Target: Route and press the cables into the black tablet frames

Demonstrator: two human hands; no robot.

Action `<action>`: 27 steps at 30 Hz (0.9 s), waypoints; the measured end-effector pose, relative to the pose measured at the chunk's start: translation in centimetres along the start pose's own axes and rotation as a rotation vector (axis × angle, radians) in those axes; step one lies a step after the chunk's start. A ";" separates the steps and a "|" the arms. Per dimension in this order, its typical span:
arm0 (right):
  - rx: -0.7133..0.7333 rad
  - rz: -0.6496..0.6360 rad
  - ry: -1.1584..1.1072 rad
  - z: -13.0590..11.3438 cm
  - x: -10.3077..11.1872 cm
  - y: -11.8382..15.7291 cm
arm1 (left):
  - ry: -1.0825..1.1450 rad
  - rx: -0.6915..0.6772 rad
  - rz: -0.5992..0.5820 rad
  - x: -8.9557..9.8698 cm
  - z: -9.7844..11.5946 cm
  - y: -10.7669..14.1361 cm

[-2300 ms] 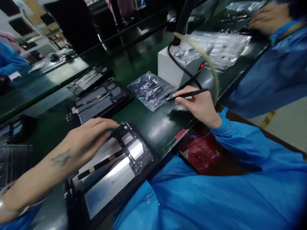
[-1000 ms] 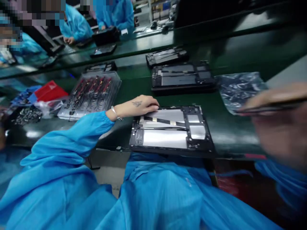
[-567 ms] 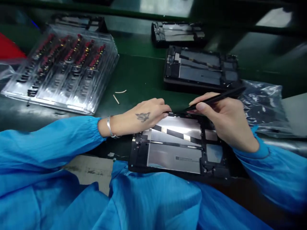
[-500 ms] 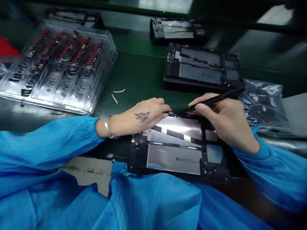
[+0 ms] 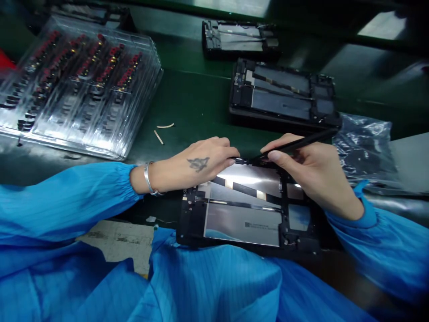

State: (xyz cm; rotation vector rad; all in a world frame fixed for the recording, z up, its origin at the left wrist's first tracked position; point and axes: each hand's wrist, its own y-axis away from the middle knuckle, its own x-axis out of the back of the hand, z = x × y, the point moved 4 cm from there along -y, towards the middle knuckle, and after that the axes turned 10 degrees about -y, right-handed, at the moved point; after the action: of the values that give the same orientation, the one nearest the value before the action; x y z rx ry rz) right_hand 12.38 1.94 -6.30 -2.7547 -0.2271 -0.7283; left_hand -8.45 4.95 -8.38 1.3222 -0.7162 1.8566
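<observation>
An opened tablet (image 5: pixel 241 226) lies in front of me with its batteries, dark flex cables and black frame exposed. My left hand (image 5: pixel 211 161) reaches over its far left part. The fingers are closed, pinching a small black strip (image 5: pixel 240 160) at the tablet's far edge; the fingertips partly hide it. My right hand (image 5: pixel 308 165) holds black tweezers (image 5: pixel 298 142) like a pen. Their tip points down and left at the same far edge, a little right of my left fingertips. Whether the tip grips anything is too small to tell.
Stacked clear plastic trays (image 5: pixel 80 103) with red-and-black parts stand at the left. Behind are a stack of opened tablets (image 5: pixel 281 96) and another stack (image 5: pixel 239 38). A clear plastic bag (image 5: pixel 363 143) lies at the right. Two thin pale strips (image 5: pixel 162 130) lie on the green mat (image 5: pixel 187 96).
The tweezers' tip has moved slightly left along the tablet's far edge, nearer my left fingertips. My left hand keeps its pinch. The view has shifted a little.
</observation>
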 end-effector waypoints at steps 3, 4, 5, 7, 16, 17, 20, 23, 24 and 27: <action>-0.011 0.003 -0.014 0.2 0.1 0.0 | 0.008 0.009 -0.010 0.1 0.0 0.0; -0.013 0.007 -0.020 0.3 0.1 0.0 | 0.010 0.012 -0.014 0.1 0.1 0.0; -0.015 0.014 -0.025 0.4 0.2 0.0 | 0.012 0.016 -0.017 0.1 0.1 0.0; -0.016 0.025 -0.035 0.5 0.3 0.1 | 0.014 0.017 -0.018 0.1 0.1 -0.1; -0.011 -0.004 -0.010 0.1 0.0 0.0 | 0.011 0.001 0.002 0.0 0.0 0.0; -0.011 -0.005 -0.010 0.0 0.1 0.0 | 0.012 0.001 0.002 0.0 0.0 0.0; -0.010 -0.006 -0.015 0.0 0.1 0.0 | 0.013 0.002 0.003 0.2 0.1 0.0; -0.016 -0.003 -0.023 -0.1 0.1 0.0 | 0.011 0.003 -0.003 0.3 0.0 0.0; -0.020 0.003 -0.025 0.0 0.1 0.0 | 0.014 0.001 -0.005 0.3 0.0 -0.1; -0.047 0.039 -0.049 0.4 0.0 0.0 | 0.025 -0.009 -0.005 0.2 0.0 -0.1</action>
State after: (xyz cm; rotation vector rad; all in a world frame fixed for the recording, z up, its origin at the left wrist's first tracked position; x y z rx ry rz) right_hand 12.58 2.08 -6.64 -2.8151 -0.1683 -0.6656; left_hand -8.44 5.07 -8.24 1.2924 -0.7064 1.8604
